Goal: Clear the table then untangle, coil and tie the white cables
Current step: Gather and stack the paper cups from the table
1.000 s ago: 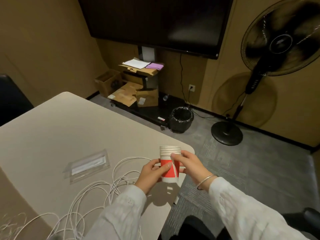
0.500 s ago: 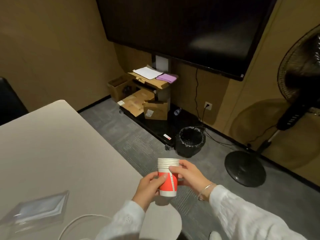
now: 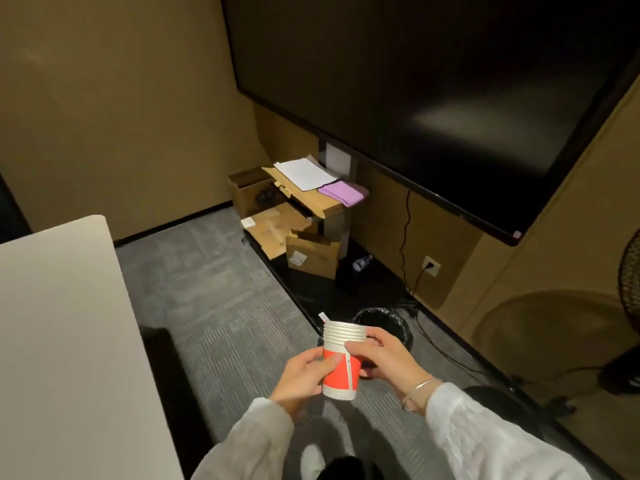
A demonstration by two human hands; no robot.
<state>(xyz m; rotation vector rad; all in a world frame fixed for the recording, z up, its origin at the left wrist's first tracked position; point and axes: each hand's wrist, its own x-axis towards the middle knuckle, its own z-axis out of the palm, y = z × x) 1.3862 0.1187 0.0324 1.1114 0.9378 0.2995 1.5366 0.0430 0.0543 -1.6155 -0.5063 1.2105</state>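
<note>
A stack of red and white paper cups (image 3: pixel 341 362) is held upright in front of me over the carpet. My left hand (image 3: pixel 304 377) grips its lower left side with the thumb on the red band. My right hand (image 3: pixel 381 358) curls round its right side just below the white rims. The pale table (image 3: pixel 62 341) fills the left edge of the view. The white cables are out of view.
A black bin with a bag liner (image 3: pixel 384 322) stands on the floor just beyond the cups. Cardboard boxes and papers (image 3: pixel 304 216) pile up under a large dark wall screen (image 3: pixel 433 91). A fan base (image 3: pixel 623 372) sits at the far right.
I have moved away from the table toward the screen and bin, carrying the cup stack in both hands. The cables and the clear plastic sleeve have dropped out of view.
</note>
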